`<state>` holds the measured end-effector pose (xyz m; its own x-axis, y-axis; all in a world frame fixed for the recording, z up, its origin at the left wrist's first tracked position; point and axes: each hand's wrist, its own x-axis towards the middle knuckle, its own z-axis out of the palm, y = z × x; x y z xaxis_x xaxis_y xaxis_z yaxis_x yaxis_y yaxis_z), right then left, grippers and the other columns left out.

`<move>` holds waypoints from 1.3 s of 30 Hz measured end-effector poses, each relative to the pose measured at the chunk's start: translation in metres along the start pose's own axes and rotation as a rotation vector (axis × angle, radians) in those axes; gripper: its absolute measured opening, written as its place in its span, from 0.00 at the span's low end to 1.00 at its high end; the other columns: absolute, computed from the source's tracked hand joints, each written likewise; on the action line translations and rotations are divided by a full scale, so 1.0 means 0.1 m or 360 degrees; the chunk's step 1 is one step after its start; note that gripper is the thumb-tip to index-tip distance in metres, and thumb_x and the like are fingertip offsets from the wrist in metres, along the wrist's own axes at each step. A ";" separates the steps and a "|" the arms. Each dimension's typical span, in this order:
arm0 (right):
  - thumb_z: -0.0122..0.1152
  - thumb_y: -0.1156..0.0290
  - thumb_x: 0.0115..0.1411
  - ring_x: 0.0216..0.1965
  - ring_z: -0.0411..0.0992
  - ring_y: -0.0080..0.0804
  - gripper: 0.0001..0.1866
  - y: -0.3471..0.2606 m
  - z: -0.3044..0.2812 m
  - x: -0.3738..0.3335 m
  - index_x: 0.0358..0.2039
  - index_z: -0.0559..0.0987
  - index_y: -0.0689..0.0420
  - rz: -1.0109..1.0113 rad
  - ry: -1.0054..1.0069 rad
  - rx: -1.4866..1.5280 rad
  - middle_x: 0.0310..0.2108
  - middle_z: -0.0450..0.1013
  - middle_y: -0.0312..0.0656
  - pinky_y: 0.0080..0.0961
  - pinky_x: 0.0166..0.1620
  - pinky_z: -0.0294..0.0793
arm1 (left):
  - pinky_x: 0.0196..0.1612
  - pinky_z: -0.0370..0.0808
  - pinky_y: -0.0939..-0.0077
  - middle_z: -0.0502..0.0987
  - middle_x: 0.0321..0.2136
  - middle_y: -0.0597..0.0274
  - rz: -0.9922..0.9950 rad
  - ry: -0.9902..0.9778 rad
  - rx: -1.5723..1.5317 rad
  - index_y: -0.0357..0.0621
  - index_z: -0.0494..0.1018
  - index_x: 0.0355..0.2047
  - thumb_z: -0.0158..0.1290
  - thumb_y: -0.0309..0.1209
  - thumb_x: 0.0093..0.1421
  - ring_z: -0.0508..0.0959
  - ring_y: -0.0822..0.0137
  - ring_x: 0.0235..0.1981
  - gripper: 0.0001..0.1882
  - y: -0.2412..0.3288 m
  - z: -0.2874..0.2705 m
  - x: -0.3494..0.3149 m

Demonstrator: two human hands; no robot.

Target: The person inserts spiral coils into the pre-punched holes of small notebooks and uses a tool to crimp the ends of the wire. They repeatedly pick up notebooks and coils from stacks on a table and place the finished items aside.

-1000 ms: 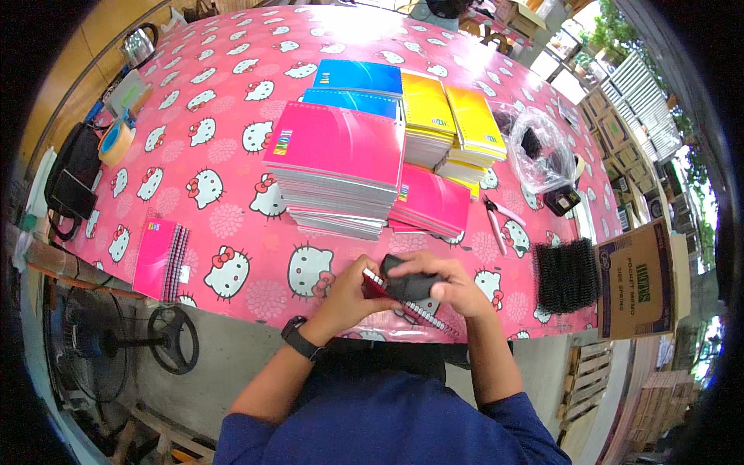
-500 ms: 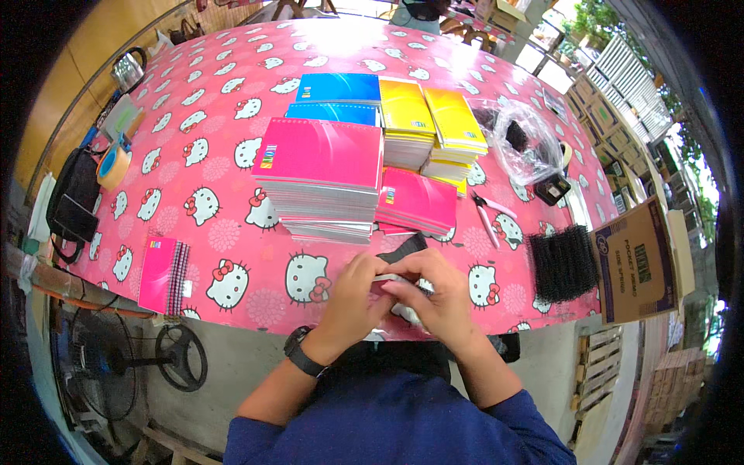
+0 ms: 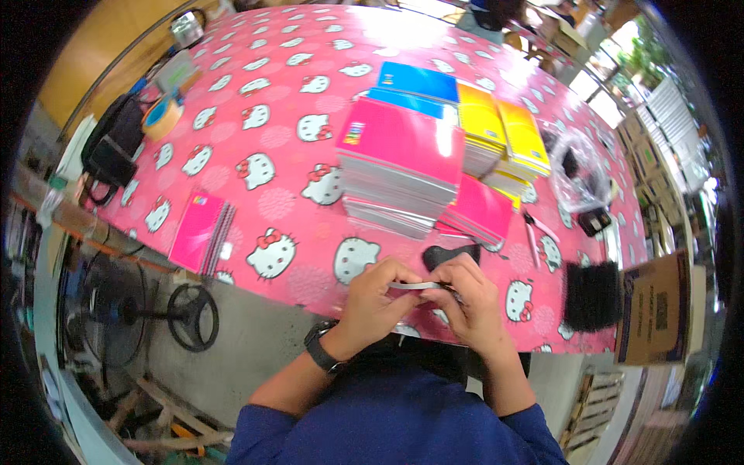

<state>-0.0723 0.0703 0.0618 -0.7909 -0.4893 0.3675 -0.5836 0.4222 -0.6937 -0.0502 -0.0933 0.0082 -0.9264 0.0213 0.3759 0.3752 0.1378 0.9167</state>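
Table cover [image 3: 232, 213]: plastic-looking, smooth, glossy. Held booklet [image 3: 418, 285]: paper-like edge. Pink notebook stack [image 3: 403, 151], centre: glossy covers, matt paper edges. Bag [image 3: 583, 182], right: clear crinkled plastic. Spiral coils [image 3: 590, 298], right: rough, bristly. Carton [image 3: 651, 310], right: matt cardboard. Kettle [image 3: 186, 29], far left: shiny metal. Shirt [image 3: 395, 422], near: matt cloth. Pallet [image 3: 601, 399], near right: wood.

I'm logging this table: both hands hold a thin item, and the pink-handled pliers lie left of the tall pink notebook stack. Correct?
Not quite. The pliers lie right of the tall pink notebook stack, as the head view shows. The left hand and right hand do hold a thin item.
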 end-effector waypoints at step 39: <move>0.56 0.66 0.58 0.43 0.70 0.27 0.18 1.28 -0.43 -0.66 0.46 0.73 0.63 0.0843 0.0829 0.0563 0.43 0.73 0.41 0.26 0.48 0.67 | 0.53 0.63 0.58 0.73 0.41 0.53 0.0450 0.0326 0.0948 0.40 0.71 0.38 0.56 0.30 0.50 0.70 0.53 0.46 0.15 -0.27 -0.46 0.17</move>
<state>-0.1028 0.1894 -0.0246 -0.9801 0.1606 0.1167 -0.0853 0.1899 -0.9781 -0.0750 -0.1425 -0.0042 -0.7488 -0.0426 0.6615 0.4657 0.6764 0.5707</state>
